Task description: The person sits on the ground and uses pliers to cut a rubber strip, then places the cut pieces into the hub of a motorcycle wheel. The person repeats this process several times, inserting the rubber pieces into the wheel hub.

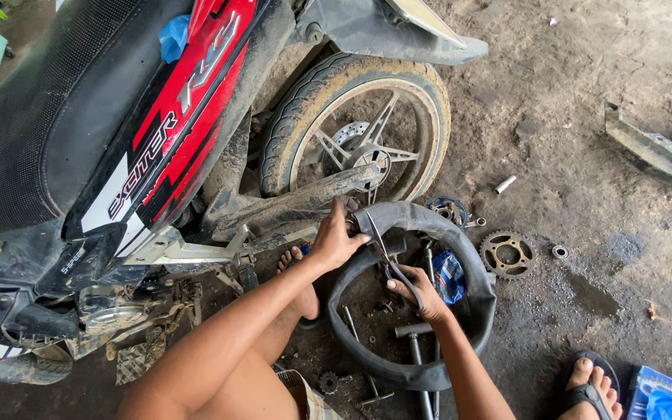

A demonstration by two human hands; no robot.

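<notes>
- The black inner tube (421, 311) lies looped on the dirt floor (585, 155) just behind the motorcycle's rear wheel (355, 124), its upper run lifted toward the swingarm.
- The left hand (334, 243) is closed around the tube's upper edge, pinching the rubber and holding it up.
- The right hand (418, 295) is closed on the handles of scissors (381, 245), whose blades point up at the held rubber and stand parted.
- Judged from this, the step in hand is cutting the tube; the next move calls for keeping the rubber taut and the blades clear of the left fingers.
- Around the loop lie a sprocket (507, 253), a bearing (560, 251), a small metal sleeve (505, 184) and wrenches (418, 350); sandalled feet (593, 385) rest nearby.
</notes>
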